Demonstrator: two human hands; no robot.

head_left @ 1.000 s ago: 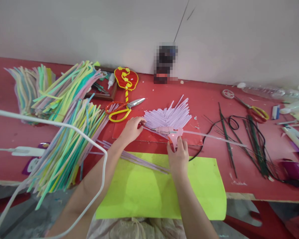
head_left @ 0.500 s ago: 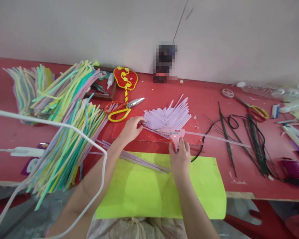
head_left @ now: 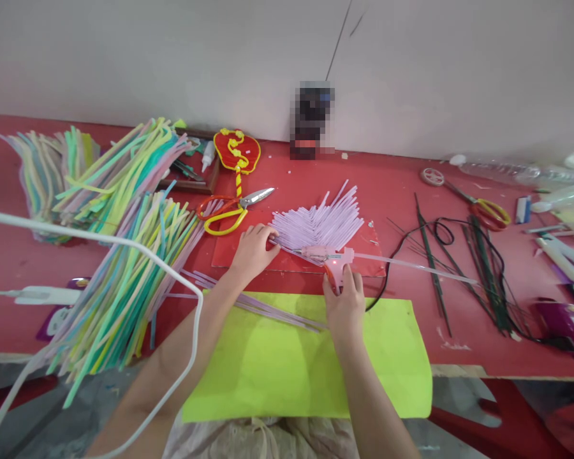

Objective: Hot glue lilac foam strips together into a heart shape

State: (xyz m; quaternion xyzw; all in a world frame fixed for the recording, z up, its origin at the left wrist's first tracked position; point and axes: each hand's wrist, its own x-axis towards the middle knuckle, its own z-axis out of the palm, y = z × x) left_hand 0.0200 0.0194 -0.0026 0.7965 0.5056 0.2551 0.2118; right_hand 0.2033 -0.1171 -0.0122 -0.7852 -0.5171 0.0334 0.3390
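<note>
My right hand [head_left: 345,306] is wrapped round the grip of a pink hot glue gun [head_left: 335,258], whose nozzle points left. A clear glue stick [head_left: 414,264] runs out of its back to the right. My left hand [head_left: 256,252] is closed in a pinch by the nozzle, on the end of a lilac pipe cleaner that the fingers mostly hide. Just beyond both hands, a leaf-shaped layer of lilac pipe cleaners [head_left: 316,220] lies in slanted rows on a red board [head_left: 229,255]. Several loose lilac pipe cleaners [head_left: 277,312] lie nearer me, partly under my left forearm.
Bundles of coloured pipe cleaners [head_left: 124,280] fill the left, crossed by a white cable [head_left: 172,271]. Scissors [head_left: 239,207] lie behind my left hand, others [head_left: 488,210] at right. Green wires [head_left: 488,274] and a black cord [head_left: 387,268] lie right. A yellow-green sheet [head_left: 291,376] covers the front edge.
The whole view has shifted slightly. My left fingers have turned a little and cover more of the pipe cleaner by the nozzle. The glue gun stays in my right hand, almost still.
</note>
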